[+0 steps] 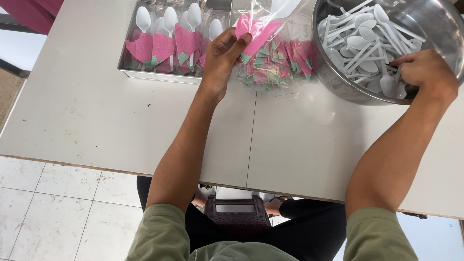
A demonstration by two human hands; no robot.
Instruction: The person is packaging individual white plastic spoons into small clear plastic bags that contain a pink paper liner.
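Rectangular steel tray, upper left: several wrapped spoons done. Left hand fingers pinch a pink folded napkin; right hand, fingers closed among loose white plastic spoons in a round steel bowl; many remain.

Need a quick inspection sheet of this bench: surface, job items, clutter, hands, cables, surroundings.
Surface: white table, two panels butted at a seam.
Job's things: pink folded napkin sleeve pinched in the left hand; steel bowl full of white plastic spoons; clear bag of folded pink napkins; metal tray with wrapped spoons standing in rows.
Clutter: nothing seen.
Hands: left hand grips the sleeve by the bag; right hand is down among the spoons in the bowl, fingertips hidden.
Cables: nothing seen.
Surroundings: white tiled floor; dark plastic stool under the table; pink cloth at the top left corner.
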